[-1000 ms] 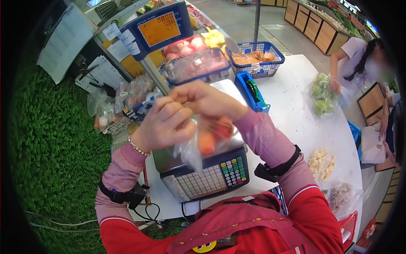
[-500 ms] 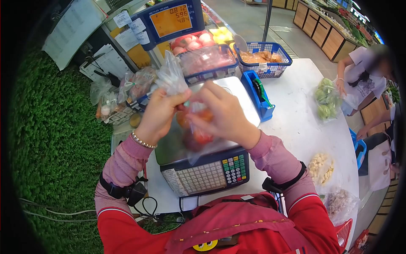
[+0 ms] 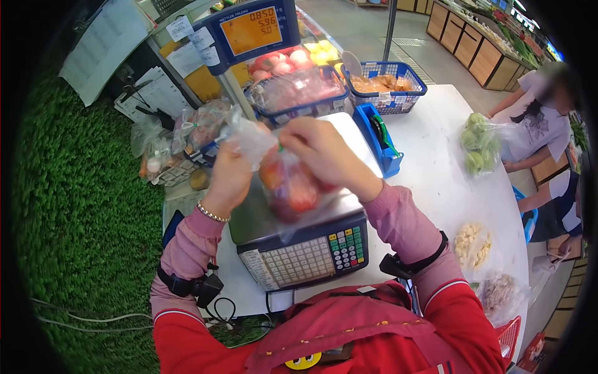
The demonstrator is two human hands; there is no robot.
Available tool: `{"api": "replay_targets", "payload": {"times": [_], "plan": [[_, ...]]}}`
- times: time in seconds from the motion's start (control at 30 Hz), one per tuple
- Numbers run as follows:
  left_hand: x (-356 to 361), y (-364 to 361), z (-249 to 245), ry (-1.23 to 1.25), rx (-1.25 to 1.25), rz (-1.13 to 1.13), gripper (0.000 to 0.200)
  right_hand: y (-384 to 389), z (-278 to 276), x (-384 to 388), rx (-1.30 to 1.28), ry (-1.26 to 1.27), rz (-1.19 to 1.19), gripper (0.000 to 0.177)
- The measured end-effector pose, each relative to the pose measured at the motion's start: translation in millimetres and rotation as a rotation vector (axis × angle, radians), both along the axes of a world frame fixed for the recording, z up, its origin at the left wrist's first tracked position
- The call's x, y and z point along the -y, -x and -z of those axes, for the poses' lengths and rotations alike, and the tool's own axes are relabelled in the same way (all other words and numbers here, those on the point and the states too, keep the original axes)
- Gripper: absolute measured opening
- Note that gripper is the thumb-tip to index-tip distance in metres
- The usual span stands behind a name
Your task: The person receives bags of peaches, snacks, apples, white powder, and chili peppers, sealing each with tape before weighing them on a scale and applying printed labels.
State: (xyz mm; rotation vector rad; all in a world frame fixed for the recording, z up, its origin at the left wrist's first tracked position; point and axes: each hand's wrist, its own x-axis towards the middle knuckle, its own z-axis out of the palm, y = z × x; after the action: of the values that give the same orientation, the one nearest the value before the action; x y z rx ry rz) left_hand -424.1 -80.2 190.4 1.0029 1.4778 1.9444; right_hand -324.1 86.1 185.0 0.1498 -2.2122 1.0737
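Between my hands is a clear plastic bag of red and orange fruit (image 3: 291, 187), over the metal pan of a weighing scale (image 3: 249, 221). My left hand (image 3: 232, 177) is closed around the bunched top of the bag, partly hidden behind the plastic. My right hand (image 3: 327, 153) pinches the bag's neck, where a bit of green tape shows at the fingertips. Blur softens the fruit and the left fingers. The scale's display (image 3: 252, 31) reads 0.850, 5.96 and 5.07. Below the bag is the scale's keypad (image 3: 305, 255).
A blue tape dispenser (image 3: 380, 140) stands right of the scale. Behind are blue baskets (image 3: 389, 100) with bagged goods. On the white table (image 3: 430, 174) lie a bag of green produce (image 3: 479, 146) and a bag of pale cloves (image 3: 472, 244). People (image 3: 539, 118) stand at the right edge.
The display has gone from 0.812 and 4.84 to 0.850 and 5.07. My right fingers have closed in at the bag's neck. A person's hand has left the top of the green produce bag.
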Motion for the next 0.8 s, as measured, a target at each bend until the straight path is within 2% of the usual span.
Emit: {"api": "replay_targets", "payload": {"times": [0.03, 0.1, 0.13, 0.2, 0.27, 0.33, 0.43, 0.47, 0.53, 0.57, 0.6, 0.67, 0.73, 0.8], "plan": [[-1, 3, -1, 0.011, -0.029, 0.02, 0.026, 3, -4, -2, 0.004, 0.004, 0.006, 0.015], [-4, 3, -2, 0.03, -0.045, 0.058, 0.026, 2, -9, -2, 0.225, -0.036, -0.071, 0.016], [-6, 2, -3, 0.037, -0.072, 0.04, 0.028, -1, -6, -2, 0.233, -0.034, -0.066, 0.016], [-9, 8, 3, 0.049, -0.082, 0.028, 0.029, -13, 3, -1, 0.123, 0.32, 0.045, 0.013], [-7, 24, 21, 0.004, -0.008, -0.025, 0.029, -32, 29, -6, -0.165, 0.383, 0.18, 0.014], [-11, 22, 22, 0.052, 0.041, -0.14, 0.027, -74, 49, -18, 0.03, 0.434, 0.369, 0.022], [-17, 34, 37, 0.06, 0.079, -0.167, 0.026, -141, 98, -15, 0.098, 0.592, 0.459, 0.033], [-20, 39, 44, 0.042, 0.054, -0.184, 0.027, -163, 123, -12, 0.264, 0.585, 0.491, 0.031], [-26, 49, 57, 0.02, 0.028, -0.174, 0.029, -186, 163, 13, 0.282, 0.538, 0.444, 0.037], [-26, 45, 61, 0.016, 0.038, -0.184, 0.029, -195, 164, 28, 0.429, 0.568, 0.391, 0.058], [-28, 39, 64, -0.004, 0.092, -0.167, 0.035, -200, 176, 39, 0.466, 0.55, 0.35, 0.069], [-26, 32, 67, -0.027, 0.139, -0.151, 0.04, -198, 179, 57, 0.43, 0.679, 0.287, 0.079], [-20, 25, 67, -0.01, 0.056, -0.259, 0.051, -190, 182, 65, 0.407, 0.688, 0.281, 0.08], [-7, 16, 64, -0.016, 0.059, -0.295, 0.053, -188, 182, 70, 0.385, 0.705, 0.278, 0.081]]}}
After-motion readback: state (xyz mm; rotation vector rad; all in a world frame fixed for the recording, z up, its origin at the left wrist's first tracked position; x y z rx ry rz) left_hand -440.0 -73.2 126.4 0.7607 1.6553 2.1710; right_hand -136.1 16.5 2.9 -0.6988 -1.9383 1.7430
